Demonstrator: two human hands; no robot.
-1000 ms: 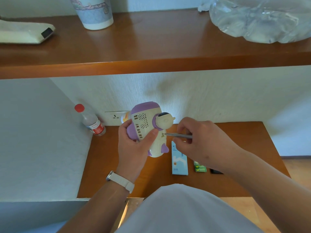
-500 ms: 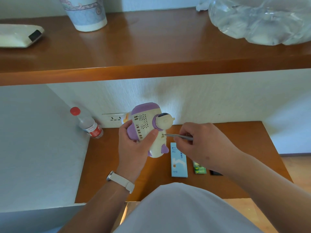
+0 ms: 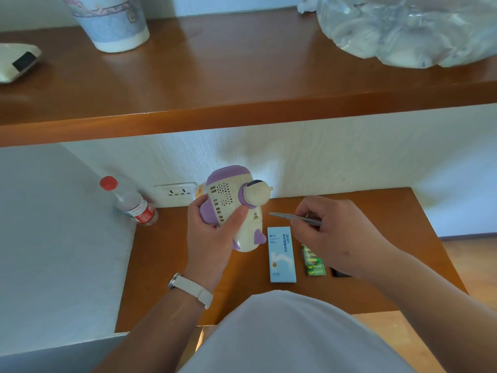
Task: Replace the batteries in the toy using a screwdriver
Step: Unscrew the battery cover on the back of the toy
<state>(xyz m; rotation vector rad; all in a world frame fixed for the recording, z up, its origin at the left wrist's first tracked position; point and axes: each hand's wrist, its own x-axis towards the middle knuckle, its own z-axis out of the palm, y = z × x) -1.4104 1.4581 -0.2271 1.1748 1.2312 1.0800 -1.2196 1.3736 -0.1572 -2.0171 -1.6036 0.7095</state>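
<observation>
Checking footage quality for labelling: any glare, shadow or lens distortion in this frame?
Head view: window glare streaks the upper shelf; wide-angle bending curves its front edge; soft shadow on the wall behind the toy; screwdriver tip thin, slightly soft.

Cream-and-purple rocket toy [image 3: 236, 208] held tilted above the table, slim grey screwdriver [image 3: 295, 218] tip just beside its screw hole, green batteries [image 3: 313, 262] pack lying flat

The light-blue box [image 3: 282, 255] lying on the bench [image 3: 166, 278] carries the vertical print "24合1 多功能螺丝刀" along its upper part; the smaller lines beneath are too small to read. The green battery pack [image 3: 313, 263] just beside it shows the letters "GP". The bottle's red label [image 3: 142, 212] is illegible.
</observation>
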